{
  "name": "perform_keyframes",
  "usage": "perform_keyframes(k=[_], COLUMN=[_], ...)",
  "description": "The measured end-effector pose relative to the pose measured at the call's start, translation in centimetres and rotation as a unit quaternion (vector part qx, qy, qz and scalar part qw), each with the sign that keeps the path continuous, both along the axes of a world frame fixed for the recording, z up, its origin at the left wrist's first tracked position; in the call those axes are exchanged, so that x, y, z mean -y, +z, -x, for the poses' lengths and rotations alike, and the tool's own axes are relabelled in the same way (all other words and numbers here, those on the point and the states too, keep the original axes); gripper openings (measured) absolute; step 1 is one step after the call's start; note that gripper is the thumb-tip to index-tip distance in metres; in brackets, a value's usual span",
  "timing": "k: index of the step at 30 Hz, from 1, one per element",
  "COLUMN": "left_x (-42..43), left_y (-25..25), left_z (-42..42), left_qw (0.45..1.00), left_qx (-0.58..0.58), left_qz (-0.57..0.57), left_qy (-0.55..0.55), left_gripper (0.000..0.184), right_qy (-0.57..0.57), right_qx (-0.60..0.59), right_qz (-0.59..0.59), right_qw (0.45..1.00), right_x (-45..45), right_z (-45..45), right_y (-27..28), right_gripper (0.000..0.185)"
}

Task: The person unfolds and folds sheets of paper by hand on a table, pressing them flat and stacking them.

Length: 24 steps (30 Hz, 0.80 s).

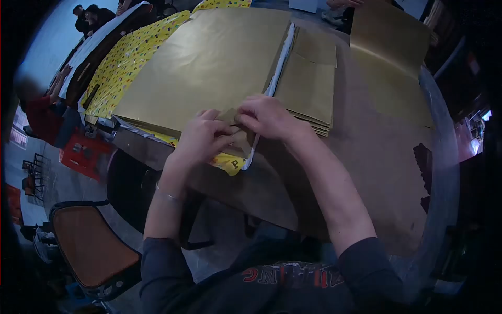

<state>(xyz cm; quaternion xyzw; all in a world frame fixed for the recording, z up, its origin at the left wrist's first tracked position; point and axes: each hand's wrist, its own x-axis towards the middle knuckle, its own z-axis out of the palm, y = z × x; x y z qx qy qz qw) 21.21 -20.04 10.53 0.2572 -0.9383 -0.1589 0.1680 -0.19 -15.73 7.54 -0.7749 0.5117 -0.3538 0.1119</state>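
A stack of large gold paper sheets (204, 57) lies on the table, and both hands are at its near right corner. My left hand (201, 137) is closed, its fingertips pinching the lifted, bent corner of the gold paper. Close beside it, my right hand (264, 116) pinches the same corner with thumb and forefinger. Below the fingers, a yellow printed sheet (229, 163) sticks out from under the stack. A white edge strip (282, 60) runs along the stack's right side. Just right of that lies a pile of folded gold paper pieces (308, 86).
Another gold sheet (387, 63) bends upward at the table's far right. Yellow patterned paper (138, 55) spreads along the left. A brown-seated chair (97, 243) and a red stool (83, 154) stand at left. A person in red (42, 118) sits there; other people are farther back.
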Motion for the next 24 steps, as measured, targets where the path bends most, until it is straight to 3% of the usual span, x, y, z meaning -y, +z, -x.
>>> perform_keyframes(k=[6, 24], left_x=[-0.3, 1.0], left_y=[-0.3, -0.4], left_z=[0.8, 0.7], left_qw=[0.995, 0.997], left_qx=[0.05, 0.017], left_qz=[0.087, 0.05], left_qy=[-0.027, -0.05], left_gripper=[0.012, 0.011], right_qy=[-0.006, 0.083], right_qx=[-0.001, 0.03], right_qz=[-0.044, -0.169], right_qw=[0.999, 0.982], right_x=[0.1, 0.4], right_z=[0.3, 2.4], right_y=[0.0, 0.5], right_gripper=[0.018, 0.024])
